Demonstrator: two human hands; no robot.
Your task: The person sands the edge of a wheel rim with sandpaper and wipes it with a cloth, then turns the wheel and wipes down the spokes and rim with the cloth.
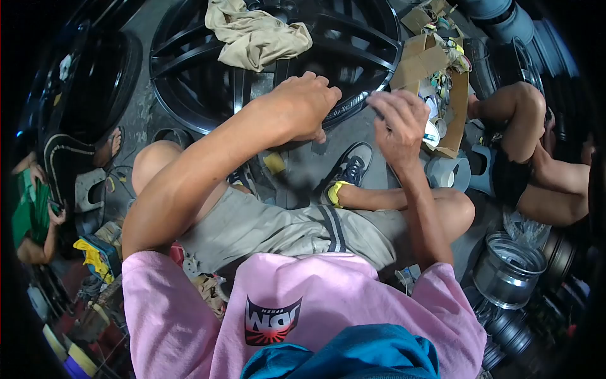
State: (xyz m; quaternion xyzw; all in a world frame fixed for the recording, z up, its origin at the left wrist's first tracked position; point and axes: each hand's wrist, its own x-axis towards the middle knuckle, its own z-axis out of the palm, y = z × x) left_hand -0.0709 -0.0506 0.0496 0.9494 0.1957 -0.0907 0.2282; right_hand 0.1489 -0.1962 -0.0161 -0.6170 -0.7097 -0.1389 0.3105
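Note:
My left hand is over the near edge of a large black wheel rim, its fingers curled together; what they hold, if anything, is hidden. To its right my right hand is raised, its fingers bent but apart and slightly blurred, with nothing visible in it. Pale lettering shows on the rim's edge between the two hands. A crumpled beige cloth lies on top of the rim. Right of the rim stands an open cardboard box with several rolls of tape and small items.
A yellow piece lies on the floor near my shoes. One person's bare legs are at the right; another person's hands hold green material at the left. A silver rim stands at lower right, a grey stool beside my knee.

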